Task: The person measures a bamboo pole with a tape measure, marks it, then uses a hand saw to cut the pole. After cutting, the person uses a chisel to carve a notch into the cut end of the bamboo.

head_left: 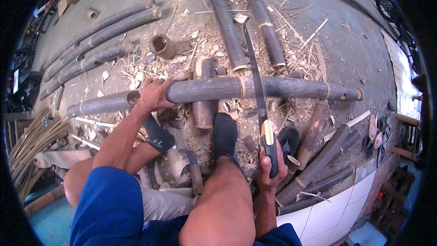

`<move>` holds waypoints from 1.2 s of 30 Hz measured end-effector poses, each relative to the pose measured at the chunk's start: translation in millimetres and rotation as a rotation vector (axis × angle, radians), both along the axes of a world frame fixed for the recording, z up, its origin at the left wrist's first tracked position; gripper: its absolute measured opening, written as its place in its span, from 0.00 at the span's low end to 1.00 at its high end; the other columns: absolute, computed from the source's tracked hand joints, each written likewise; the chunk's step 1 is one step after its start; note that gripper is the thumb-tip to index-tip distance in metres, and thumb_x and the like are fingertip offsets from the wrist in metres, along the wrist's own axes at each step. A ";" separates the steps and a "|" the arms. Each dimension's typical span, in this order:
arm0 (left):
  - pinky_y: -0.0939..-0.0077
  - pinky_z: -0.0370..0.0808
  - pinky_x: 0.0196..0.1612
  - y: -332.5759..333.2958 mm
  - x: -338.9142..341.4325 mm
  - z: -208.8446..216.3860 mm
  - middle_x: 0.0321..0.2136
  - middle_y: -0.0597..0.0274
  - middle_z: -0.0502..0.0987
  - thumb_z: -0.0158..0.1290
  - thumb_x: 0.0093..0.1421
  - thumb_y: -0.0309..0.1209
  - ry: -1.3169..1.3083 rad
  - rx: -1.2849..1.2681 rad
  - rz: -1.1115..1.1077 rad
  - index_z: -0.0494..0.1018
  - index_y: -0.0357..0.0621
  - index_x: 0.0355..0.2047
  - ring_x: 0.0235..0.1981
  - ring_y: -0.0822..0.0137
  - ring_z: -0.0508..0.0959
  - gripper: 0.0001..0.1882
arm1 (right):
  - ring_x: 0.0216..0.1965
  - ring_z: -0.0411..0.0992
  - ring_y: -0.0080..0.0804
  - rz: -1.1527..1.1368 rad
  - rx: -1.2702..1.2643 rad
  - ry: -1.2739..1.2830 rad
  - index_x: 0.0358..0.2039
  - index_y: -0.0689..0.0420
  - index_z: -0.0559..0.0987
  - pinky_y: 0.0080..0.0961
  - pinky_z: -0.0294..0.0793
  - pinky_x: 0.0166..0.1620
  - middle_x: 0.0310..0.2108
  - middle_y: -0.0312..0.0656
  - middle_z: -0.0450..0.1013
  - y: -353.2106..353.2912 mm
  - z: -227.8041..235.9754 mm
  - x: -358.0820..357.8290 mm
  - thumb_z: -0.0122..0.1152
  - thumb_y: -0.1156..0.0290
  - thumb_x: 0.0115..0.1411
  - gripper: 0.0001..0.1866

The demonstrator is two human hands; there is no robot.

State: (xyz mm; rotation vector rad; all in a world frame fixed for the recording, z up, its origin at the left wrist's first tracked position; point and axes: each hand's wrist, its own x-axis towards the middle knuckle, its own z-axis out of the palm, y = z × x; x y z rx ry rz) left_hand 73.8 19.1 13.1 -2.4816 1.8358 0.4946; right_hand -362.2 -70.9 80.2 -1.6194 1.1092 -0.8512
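Observation:
A long dark bamboo pole [205, 89] lies crosswise in front of me, over a short thick bamboo piece [203, 118]. My left hand [157, 93] grips the pole left of its middle, beside an opening cut in its wall. In my right hand [272, 168] is a handsaw [267, 136] with an orange and black handle. Its long dark blade points away from me and passes over the pole, just right of a pale node ring. Whether the teeth touch the bamboo I cannot tell. My dark-socked foot [225, 132] is close to the pole's near side.
Two bamboo lengths [226, 27] lie beyond the pole, amid pale wood chips. More poles [86, 64] lie at left, near an upright bamboo ring [162, 46]. Several bamboo pieces [318, 164] crowd the right beside white tiles [330, 209]. Thin strips [38, 150] are bundled at far left.

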 end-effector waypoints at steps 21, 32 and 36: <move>0.49 0.68 0.59 -143.0 -108.5 -34.0 0.45 0.45 0.83 0.48 0.61 0.70 0.216 0.009 -0.004 0.74 0.45 0.58 0.50 0.46 0.81 0.42 | 0.32 0.83 0.37 0.038 -0.092 0.123 0.63 0.68 0.73 0.30 0.81 0.36 0.38 0.54 0.83 36.6 -2.8 -13.2 0.63 0.63 0.64 0.30; 0.49 0.66 0.60 -152.9 -112.4 -30.9 0.42 0.45 0.84 0.45 0.62 0.70 0.162 0.133 0.072 0.77 0.48 0.57 0.49 0.46 0.82 0.42 | 0.33 0.85 0.41 0.096 -0.013 0.160 0.63 0.69 0.72 0.31 0.81 0.36 0.41 0.59 0.82 50.7 -10.0 -32.7 0.63 0.65 0.63 0.31; 0.47 0.66 0.60 -152.5 -113.4 -29.1 0.44 0.47 0.84 0.46 0.61 0.70 0.154 0.118 0.100 0.77 0.50 0.57 0.50 0.48 0.82 0.41 | 0.32 0.84 0.42 0.126 -0.082 0.185 0.63 0.69 0.72 0.31 0.81 0.36 0.38 0.58 0.82 56.6 -5.5 -38.1 0.63 0.65 0.63 0.31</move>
